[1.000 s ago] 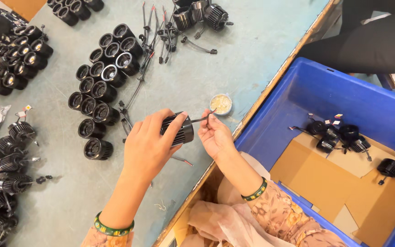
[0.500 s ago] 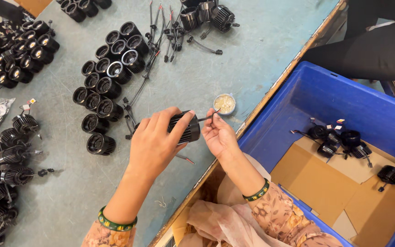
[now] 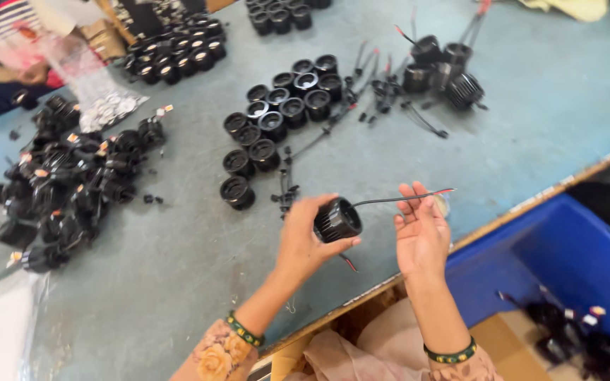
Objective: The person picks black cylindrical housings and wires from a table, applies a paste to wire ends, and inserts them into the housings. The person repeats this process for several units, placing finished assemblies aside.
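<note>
My left hand grips a black ribbed cylindrical housing above the grey table's front edge. A thin black wire with a red tip runs from the housing to the right. My right hand is raised beside it with the palm up and the fingers spread, the wire lying across its fingertips. A small round dish is mostly hidden behind the right hand.
Upright black housings cluster mid-table, with loose wires beside them. A heap of wired housings lies at the left, and more sit at the back right. A blue bin holding finished pieces stands at lower right. A plastic bag lies at upper left.
The view has swung, so the bin now sits lower right. My right hand has drawn away from the housing's mouth and opened, and the wire now stretches out to the right.
</note>
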Motion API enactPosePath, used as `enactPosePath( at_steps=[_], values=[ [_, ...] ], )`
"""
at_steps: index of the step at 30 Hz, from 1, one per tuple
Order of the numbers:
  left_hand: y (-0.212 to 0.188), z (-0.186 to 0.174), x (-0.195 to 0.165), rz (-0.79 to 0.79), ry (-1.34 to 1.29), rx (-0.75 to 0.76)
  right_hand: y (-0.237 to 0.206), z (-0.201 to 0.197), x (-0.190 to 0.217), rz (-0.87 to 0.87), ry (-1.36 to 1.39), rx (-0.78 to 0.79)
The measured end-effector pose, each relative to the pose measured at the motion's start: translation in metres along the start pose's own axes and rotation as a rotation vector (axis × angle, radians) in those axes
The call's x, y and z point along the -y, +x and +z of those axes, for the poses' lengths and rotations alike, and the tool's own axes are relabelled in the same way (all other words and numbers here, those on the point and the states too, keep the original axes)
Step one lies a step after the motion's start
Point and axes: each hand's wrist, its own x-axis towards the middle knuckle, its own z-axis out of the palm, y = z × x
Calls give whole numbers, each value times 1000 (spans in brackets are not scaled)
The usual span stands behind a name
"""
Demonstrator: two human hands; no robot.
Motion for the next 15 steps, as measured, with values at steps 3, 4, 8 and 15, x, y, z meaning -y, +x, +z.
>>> enactPosePath(
  at_steps=[3, 4, 8, 15],
  values=[
    [-25, 32, 20, -473, -668, 53, -14, 18, -9, -87, -358, 265],
    [-29, 40, 26, -618, -919, 97, -21, 21, -12, -76, -485, 346],
    [-35, 54, 45, -650, -1154, 205, -34, 19, -18, -92, -805, 545],
    [-45, 59, 61, -712, -1164, 285, -43, 4, -32, 123, -917, 401]
  ],
)
